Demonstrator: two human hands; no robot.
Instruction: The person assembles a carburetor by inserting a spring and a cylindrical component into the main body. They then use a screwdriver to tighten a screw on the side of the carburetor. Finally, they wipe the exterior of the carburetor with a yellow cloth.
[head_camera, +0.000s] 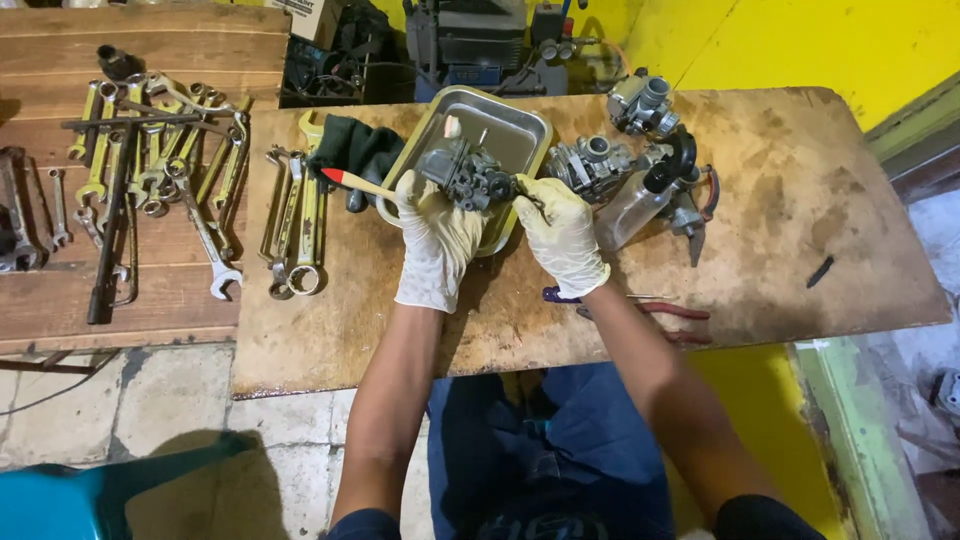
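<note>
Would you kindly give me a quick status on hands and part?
Left hand grips carburetor over metal tray. Right hand works its side. Brush alongside.

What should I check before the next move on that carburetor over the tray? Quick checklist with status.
1. Left hand grips the carburetor: ok, gloved fingers wrap its left side.
2. Right hand at the part: ok, its fingertips meet the carburetor's right side; what they pinch, cannot tell.
3. Carburetor is over the metal tray, so drips and small parts land inside: ok.
4. Brush with red tip within reach: ok, it lies left of the tray by the left hand.
5. Pliers: not ok, partly under the right forearm near the table's front edge.
6. Plastic bottle closed: cannot tell.
</note>
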